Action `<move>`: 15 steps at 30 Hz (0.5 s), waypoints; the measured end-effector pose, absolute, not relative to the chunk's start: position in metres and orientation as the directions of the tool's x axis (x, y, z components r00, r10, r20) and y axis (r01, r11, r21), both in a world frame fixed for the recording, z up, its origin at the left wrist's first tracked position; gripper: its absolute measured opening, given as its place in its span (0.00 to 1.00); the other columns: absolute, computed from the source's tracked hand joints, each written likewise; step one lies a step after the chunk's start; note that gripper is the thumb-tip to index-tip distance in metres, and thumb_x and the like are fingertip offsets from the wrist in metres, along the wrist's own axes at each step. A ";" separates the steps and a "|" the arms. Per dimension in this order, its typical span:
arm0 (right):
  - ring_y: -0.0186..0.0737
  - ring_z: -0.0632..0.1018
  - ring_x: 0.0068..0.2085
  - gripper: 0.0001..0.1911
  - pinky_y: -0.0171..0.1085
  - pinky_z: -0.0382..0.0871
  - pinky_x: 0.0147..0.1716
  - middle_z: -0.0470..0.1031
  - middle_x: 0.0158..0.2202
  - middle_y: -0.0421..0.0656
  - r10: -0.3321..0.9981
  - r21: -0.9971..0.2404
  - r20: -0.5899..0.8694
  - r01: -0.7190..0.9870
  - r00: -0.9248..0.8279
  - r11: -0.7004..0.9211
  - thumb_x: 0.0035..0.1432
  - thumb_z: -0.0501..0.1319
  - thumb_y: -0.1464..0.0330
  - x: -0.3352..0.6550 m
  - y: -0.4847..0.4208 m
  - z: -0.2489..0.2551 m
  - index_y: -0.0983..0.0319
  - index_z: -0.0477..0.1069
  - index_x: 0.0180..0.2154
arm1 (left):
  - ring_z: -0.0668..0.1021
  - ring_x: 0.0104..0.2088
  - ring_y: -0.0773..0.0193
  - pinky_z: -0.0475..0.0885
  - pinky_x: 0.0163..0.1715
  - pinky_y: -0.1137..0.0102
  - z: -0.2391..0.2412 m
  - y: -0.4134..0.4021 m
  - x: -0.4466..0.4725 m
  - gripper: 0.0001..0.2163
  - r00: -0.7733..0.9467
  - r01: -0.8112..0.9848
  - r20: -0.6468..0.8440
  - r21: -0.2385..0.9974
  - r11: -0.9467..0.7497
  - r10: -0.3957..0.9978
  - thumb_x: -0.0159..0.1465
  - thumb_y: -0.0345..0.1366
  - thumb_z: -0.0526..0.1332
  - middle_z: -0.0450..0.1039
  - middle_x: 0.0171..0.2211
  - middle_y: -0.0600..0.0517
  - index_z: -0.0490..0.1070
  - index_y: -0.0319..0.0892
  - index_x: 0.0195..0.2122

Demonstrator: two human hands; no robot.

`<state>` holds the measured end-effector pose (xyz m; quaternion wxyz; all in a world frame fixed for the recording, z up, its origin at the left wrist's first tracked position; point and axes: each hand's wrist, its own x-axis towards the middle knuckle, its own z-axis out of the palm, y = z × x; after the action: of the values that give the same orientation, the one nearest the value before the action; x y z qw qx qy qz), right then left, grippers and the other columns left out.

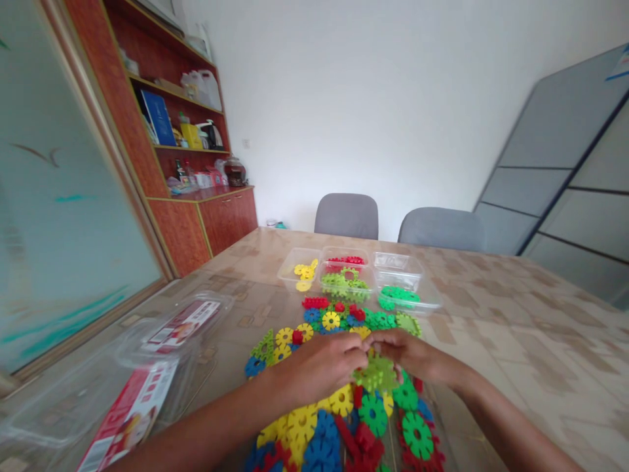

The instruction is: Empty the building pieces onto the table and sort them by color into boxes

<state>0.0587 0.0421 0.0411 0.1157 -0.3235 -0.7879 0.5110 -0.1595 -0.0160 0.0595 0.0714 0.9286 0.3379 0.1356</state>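
My left hand (339,359) is closed, its fingers curled toward the other hand above a pile of plastic building pieces. My right hand (413,354) meets it fingertip to fingertip, also closed. Between and under the fingers sits a light green toothed building piece (376,375), partly hidden by both hands. Around them lie yellow notched discs (340,400), green notched discs (373,415), blue notched discs (322,443) and red connector pieces (364,438). A light green triangular piece (264,347) rests at the pile's left edge.
Behind the pile stand transparent boxes with yellow discs (305,270), light green pieces (344,286) and green discs (398,297). Transparent lids with labels (184,324) lie at the left of the table (511,328). Two grey chairs (346,215) stand at the far edge.
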 end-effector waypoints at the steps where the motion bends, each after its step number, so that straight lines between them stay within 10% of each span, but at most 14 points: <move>1: 0.37 0.74 0.28 0.26 0.34 0.68 0.25 0.73 0.33 0.42 0.629 -0.877 -0.122 0.380 -0.768 0.294 0.62 0.51 0.48 0.059 0.043 0.040 0.62 0.73 0.42 | 0.75 0.38 0.62 0.67 0.35 0.73 0.058 -0.015 -0.161 0.05 0.761 0.576 0.192 0.240 -0.781 0.620 0.62 0.30 0.62 0.71 0.39 0.51 0.70 0.43 0.39; 11: 0.44 0.74 0.45 0.21 0.43 0.67 0.47 0.76 0.42 0.43 0.597 -0.858 0.018 0.295 -0.802 0.421 0.65 0.51 0.53 0.054 0.037 0.050 0.60 0.73 0.45 | 0.76 0.43 0.59 0.67 0.38 0.71 0.056 -0.013 -0.167 0.17 0.750 0.526 0.181 0.420 -0.739 0.636 0.53 0.35 0.72 0.72 0.43 0.50 0.70 0.43 0.41; 15: 0.43 0.75 0.39 0.26 0.39 0.72 0.35 0.74 0.39 0.43 0.672 -0.933 -0.053 0.277 -0.739 0.230 0.61 0.52 0.47 0.049 0.032 0.052 0.58 0.70 0.50 | 0.75 0.45 0.59 0.66 0.39 0.71 0.057 -0.015 -0.164 0.19 0.692 0.578 0.219 0.401 -0.710 0.688 0.51 0.39 0.73 0.71 0.45 0.51 0.69 0.44 0.41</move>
<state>0.0486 0.0316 0.0524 0.1840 -0.3112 -0.7625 0.5366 -0.1635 -0.0154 0.0571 0.1523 0.9072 0.3488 0.1793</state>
